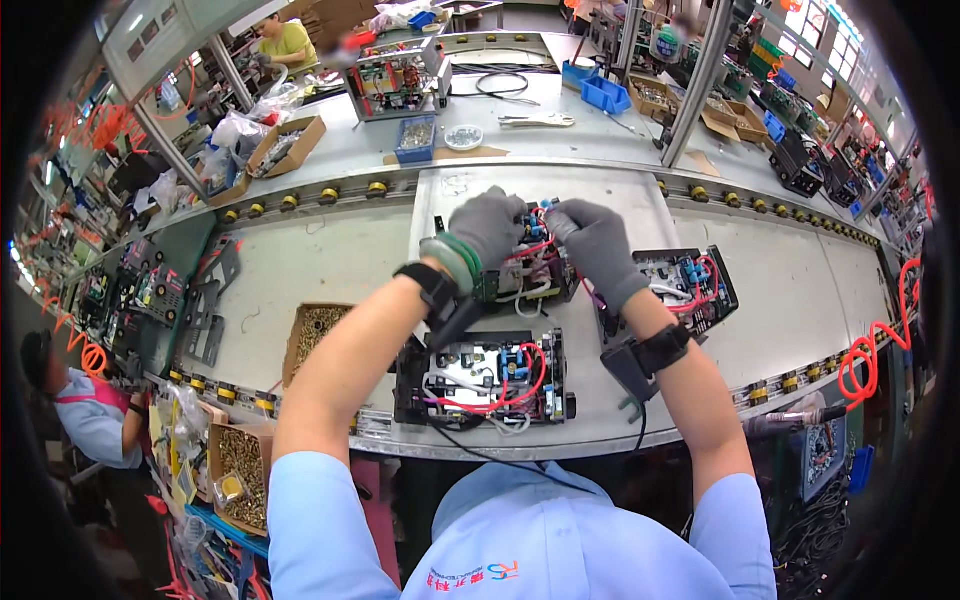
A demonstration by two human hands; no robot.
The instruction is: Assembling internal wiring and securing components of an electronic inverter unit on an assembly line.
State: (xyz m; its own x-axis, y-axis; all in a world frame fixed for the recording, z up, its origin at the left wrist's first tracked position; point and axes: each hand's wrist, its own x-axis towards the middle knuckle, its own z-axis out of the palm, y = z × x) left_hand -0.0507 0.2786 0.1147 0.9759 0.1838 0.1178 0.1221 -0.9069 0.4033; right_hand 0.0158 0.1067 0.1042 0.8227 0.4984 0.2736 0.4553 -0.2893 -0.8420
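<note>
Head cam: the pale worktop [815,275] runs on well to the right of the units, a far roller rail [300,201] bounds the back, and an orange coiled hose [872,362] hangs over the near right edge. Left of the hands it runs out to some flat grey brackets [208,300].

Main circuit unit [535,272] is right under both grey-gloved hands, so left hand [488,228] is over its upper left, right hand [597,243] over its upper right. Fingers on both are drawn in narrow by the red wiring, but can't tell what's pinched, if anything. A similar unit [700,285] sits just right, another [490,380] nearer the body.

Containers: a cardboard box [295,348] of small brass-coloured fasteners sits beside the left forearm, a blue bin [415,156] of little metal bits across the rail.
</note>
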